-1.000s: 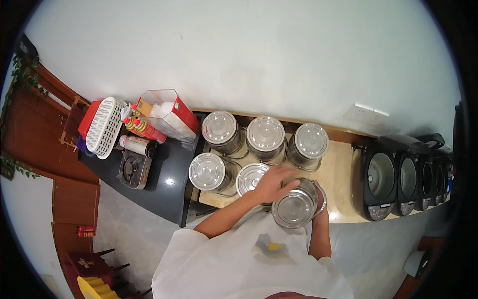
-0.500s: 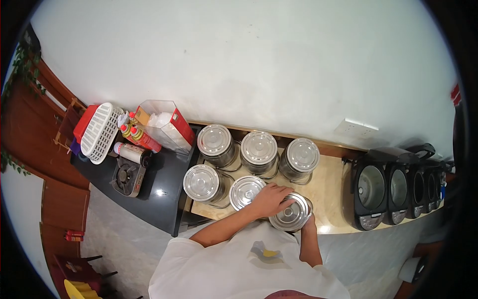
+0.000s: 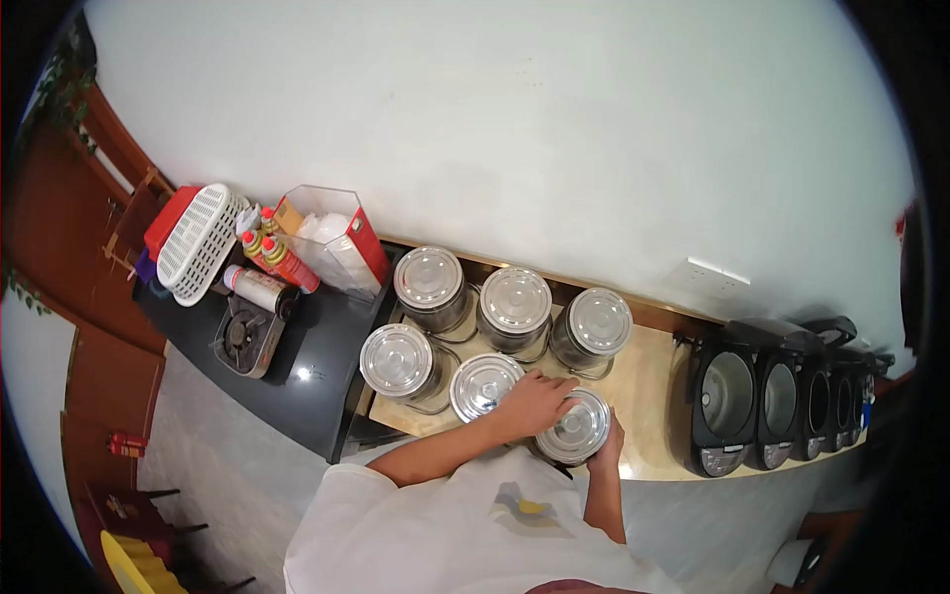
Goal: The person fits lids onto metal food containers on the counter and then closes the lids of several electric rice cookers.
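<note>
A round stainless steel pot with a shiny lid [image 3: 578, 428] stands at the front edge of the wooden counter, close against my body. My left hand [image 3: 534, 404] lies on the left rim of its lid, fingers curled toward the edge. On the opposite side, my right hand [image 3: 609, 445] grips the pot's wall, its fingertips partly hidden. Just left of my left hand is another lidded steel pot [image 3: 485, 386]. Further lidded pots surround these: one at front left [image 3: 397, 360], and three behind, at left [image 3: 429, 278], middle [image 3: 516, 300] and right [image 3: 600, 322].
Several black rice cookers [image 3: 727, 396] stand open-lidded at the right. On the dark counter [image 3: 312, 396] at left are a portable gas stove [image 3: 240, 337], gas canisters [image 3: 282, 262], a white basket [image 3: 203, 243] and a clear-and-red box [image 3: 341, 243]. A wall socket [image 3: 717, 277] is behind.
The pot between my hands has settled level beside its neighbour, and its wire handle at the right no longer shows. My left fingers have drawn back slightly on the lid. The view has shifted a little.
</note>
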Demonstrator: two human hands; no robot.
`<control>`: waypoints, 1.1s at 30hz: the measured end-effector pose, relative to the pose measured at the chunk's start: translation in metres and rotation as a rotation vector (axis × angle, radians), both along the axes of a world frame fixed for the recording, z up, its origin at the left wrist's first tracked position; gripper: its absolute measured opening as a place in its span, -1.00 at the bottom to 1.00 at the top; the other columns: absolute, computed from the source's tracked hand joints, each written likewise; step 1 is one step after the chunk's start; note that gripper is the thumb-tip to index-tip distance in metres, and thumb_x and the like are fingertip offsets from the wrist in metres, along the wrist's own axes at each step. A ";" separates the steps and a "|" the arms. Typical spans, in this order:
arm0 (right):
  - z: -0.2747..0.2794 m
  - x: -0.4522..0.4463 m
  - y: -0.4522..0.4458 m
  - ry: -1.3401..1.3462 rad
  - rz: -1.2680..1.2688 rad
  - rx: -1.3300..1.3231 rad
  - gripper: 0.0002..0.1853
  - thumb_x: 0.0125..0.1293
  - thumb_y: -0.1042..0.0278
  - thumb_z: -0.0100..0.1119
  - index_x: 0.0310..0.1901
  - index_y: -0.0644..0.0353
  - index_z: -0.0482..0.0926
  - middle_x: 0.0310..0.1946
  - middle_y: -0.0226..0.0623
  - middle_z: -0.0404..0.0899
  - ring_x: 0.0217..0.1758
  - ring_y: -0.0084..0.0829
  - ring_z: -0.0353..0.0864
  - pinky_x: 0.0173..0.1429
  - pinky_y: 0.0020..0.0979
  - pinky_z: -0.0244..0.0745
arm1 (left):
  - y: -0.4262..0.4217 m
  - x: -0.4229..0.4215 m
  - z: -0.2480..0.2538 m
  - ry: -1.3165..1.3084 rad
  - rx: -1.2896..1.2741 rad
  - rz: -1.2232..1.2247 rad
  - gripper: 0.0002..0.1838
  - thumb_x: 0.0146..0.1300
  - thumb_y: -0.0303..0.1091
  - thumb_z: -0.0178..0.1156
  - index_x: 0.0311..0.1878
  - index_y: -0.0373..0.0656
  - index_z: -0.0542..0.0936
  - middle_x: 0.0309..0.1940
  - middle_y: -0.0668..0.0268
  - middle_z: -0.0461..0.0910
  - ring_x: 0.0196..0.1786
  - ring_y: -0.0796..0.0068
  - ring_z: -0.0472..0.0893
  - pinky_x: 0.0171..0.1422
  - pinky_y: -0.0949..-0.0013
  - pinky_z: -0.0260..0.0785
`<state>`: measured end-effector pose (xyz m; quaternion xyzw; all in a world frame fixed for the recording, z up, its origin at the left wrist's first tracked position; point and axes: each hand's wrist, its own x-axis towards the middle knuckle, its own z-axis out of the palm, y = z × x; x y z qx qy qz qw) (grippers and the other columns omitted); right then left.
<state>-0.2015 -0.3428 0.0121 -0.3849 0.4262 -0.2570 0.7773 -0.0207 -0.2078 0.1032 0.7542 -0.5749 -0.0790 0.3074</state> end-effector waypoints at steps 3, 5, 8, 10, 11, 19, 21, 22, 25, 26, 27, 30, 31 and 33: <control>-0.006 0.005 -0.015 -0.029 0.021 -0.046 -0.61 0.65 0.16 0.02 0.08 0.35 0.67 -0.09 -0.18 0.77 -0.10 -0.36 0.77 0.02 -0.31 0.70 | -0.001 -0.002 -0.005 -0.045 -0.021 0.016 -0.51 0.52 -0.06 0.15 0.27 -0.29 0.52 -0.03 0.10 0.73 -0.06 0.10 0.71 0.17 0.13 0.41; -0.016 0.008 -0.026 -0.032 -0.042 0.032 -0.68 0.63 0.25 0.06 -0.01 0.35 0.69 -0.17 -0.17 0.77 -0.18 -0.35 0.78 -0.07 -0.31 0.72 | 0.001 -0.002 -0.005 -0.073 -0.022 0.017 -0.49 0.53 -0.06 0.14 0.29 -0.31 0.50 -0.03 0.08 0.72 -0.06 0.09 0.71 0.17 0.12 0.41; -0.039 0.008 -0.044 -0.027 -0.010 -0.042 -0.76 0.59 0.34 0.11 -0.06 0.36 0.67 -0.21 -0.15 0.76 -0.23 -0.34 0.78 -0.12 -0.28 0.76 | 0.001 -0.002 0.001 -0.111 0.022 0.008 -0.43 0.55 -0.05 0.11 0.35 -0.37 0.45 -0.03 0.03 0.70 -0.06 0.07 0.70 0.19 0.10 0.39; -0.050 0.008 -0.050 -0.021 -0.009 -0.058 -0.77 0.59 0.34 0.13 -0.05 0.36 0.66 -0.20 -0.14 0.76 -0.23 -0.33 0.78 -0.11 -0.27 0.77 | 0.002 -0.002 0.004 -0.126 0.088 -0.004 -0.39 0.55 -0.03 0.10 0.39 -0.39 0.43 -0.02 0.02 0.70 -0.04 0.07 0.69 0.21 0.10 0.39; -0.056 0.005 -0.051 -0.019 -0.013 -0.075 -0.78 0.58 0.35 0.14 -0.03 0.35 0.65 -0.18 -0.14 0.76 -0.23 -0.32 0.78 -0.11 -0.27 0.77 | 0.001 -0.002 0.002 -0.117 0.093 -0.002 -0.39 0.55 -0.03 0.10 0.39 -0.39 0.43 -0.02 0.02 0.70 -0.04 0.07 0.69 0.21 0.10 0.39; -0.044 -0.006 -0.023 0.064 -0.146 -0.033 -0.74 0.56 0.30 0.18 0.05 0.36 0.64 -0.09 -0.13 0.76 -0.13 -0.30 0.80 -0.03 -0.27 0.77 | 0.001 -0.001 -0.004 -0.068 -0.004 0.021 -0.38 0.52 -0.05 0.15 0.41 -0.37 0.43 0.08 0.04 0.68 0.01 0.10 0.69 0.26 0.11 0.39; -0.041 -0.009 -0.013 0.080 -0.170 -0.023 -0.70 0.57 0.27 0.17 0.08 0.36 0.64 -0.07 -0.13 0.76 -0.11 -0.30 0.80 -0.02 -0.27 0.77 | 0.002 -0.001 -0.004 -0.050 0.001 0.012 -0.37 0.51 -0.03 0.15 0.41 -0.36 0.42 0.10 0.03 0.67 0.02 0.09 0.69 0.27 0.11 0.38; -0.036 -0.011 -0.007 0.110 -0.187 -0.020 -0.66 0.59 0.22 0.13 0.12 0.36 0.64 -0.03 -0.14 0.75 -0.07 -0.30 0.79 0.01 -0.26 0.76 | 0.003 -0.001 -0.004 -0.036 0.003 0.003 -0.36 0.51 -0.01 0.16 0.42 -0.34 0.41 0.11 0.03 0.67 0.04 0.08 0.69 0.28 0.10 0.38; -0.025 -0.016 0.015 0.136 -0.214 0.003 -0.61 0.61 0.15 0.08 0.19 0.31 0.62 0.06 -0.17 0.72 0.02 -0.29 0.77 0.07 -0.24 0.74 | 0.005 0.003 0.003 0.021 0.038 -0.049 -0.26 0.45 0.08 0.22 0.45 -0.32 0.38 0.19 -0.01 0.63 0.12 0.04 0.66 0.33 0.10 0.37; -0.024 -0.019 0.021 0.132 -0.225 0.024 -0.60 0.62 0.13 0.06 0.22 0.27 0.61 0.11 -0.18 0.70 0.08 -0.29 0.76 0.11 -0.23 0.73 | 0.006 0.004 0.005 0.020 0.039 -0.046 -0.26 0.45 0.08 0.22 0.45 -0.32 0.38 0.19 -0.01 0.63 0.12 0.04 0.66 0.33 0.10 0.37; -0.026 -0.023 0.026 0.131 -0.222 0.026 -0.60 0.62 0.13 0.06 0.22 0.27 0.61 0.11 -0.18 0.70 0.08 -0.29 0.76 0.11 -0.23 0.73 | 0.008 0.006 0.006 0.034 0.030 -0.082 -0.18 0.39 0.14 0.26 0.47 -0.32 0.36 0.26 -0.02 0.59 0.19 0.02 0.63 0.38 0.10 0.33; -0.026 -0.033 0.034 0.159 -0.172 0.167 -0.48 0.57 -0.02 0.10 0.34 0.20 0.53 0.22 -0.27 0.64 0.20 -0.29 0.68 0.20 -0.15 0.65 | 0.013 0.010 0.014 0.072 0.015 -0.165 -0.02 0.25 0.24 0.35 0.51 -0.31 0.32 0.39 -0.04 0.49 0.32 0.00 0.56 0.47 0.09 0.25; -0.024 -0.033 0.035 0.155 -0.171 0.204 -0.49 0.58 -0.02 0.09 0.34 0.18 0.52 0.23 -0.27 0.63 0.20 -0.29 0.68 0.21 -0.17 0.64 | 0.015 0.011 0.016 0.095 0.006 -0.216 0.06 0.17 0.28 0.40 0.53 -0.30 0.30 0.45 -0.04 0.44 0.37 -0.01 0.52 0.51 0.08 0.21; -0.015 -0.031 0.035 0.152 -0.167 0.240 -0.50 0.58 -0.02 0.08 0.34 0.17 0.51 0.24 -0.28 0.62 0.20 -0.29 0.68 0.22 -0.18 0.63 | 0.017 0.012 0.017 0.078 -0.007 -0.246 0.11 0.10 0.27 0.45 0.54 -0.29 0.29 0.50 -0.07 0.36 0.39 -0.03 0.49 0.52 0.07 0.18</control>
